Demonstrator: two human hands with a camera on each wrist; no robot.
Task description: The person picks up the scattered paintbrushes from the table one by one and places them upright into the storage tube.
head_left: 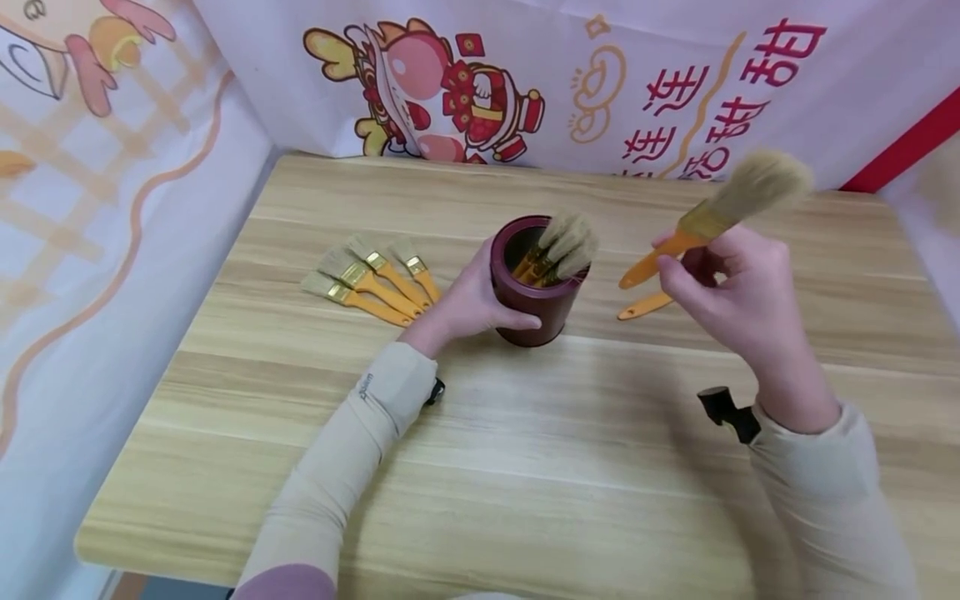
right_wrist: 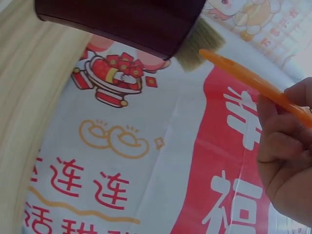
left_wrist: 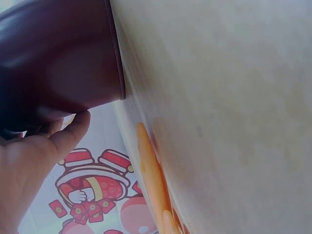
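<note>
My left hand (head_left: pixel 472 300) grips a dark red cylindrical pot (head_left: pixel 534 312) from its left side, thumb across the near side. Several paintbrushes (head_left: pixel 572 242) stand in the pot, bristles up and leaning right. To the right of the pot, my right hand (head_left: pixel 750 296) pinches the orange handle of a wide paintbrush (head_left: pixel 701 221) above the table, bristles pointing up and right. Under that hand another orange brush handle (head_left: pixel 643 307) shows on the table, its other end hidden. In the right wrist view the held handle (right_wrist: pixel 248 78) points toward the pot (right_wrist: pixel 117 24).
Several flat paintbrushes (head_left: pixel 375 283) lie fanned out on the wooden table (head_left: pixel 525 467), left of the pot and partly behind my left forearm. A white printed cloth (head_left: pixel 570 83) hangs along the back edge, and another covers the left side.
</note>
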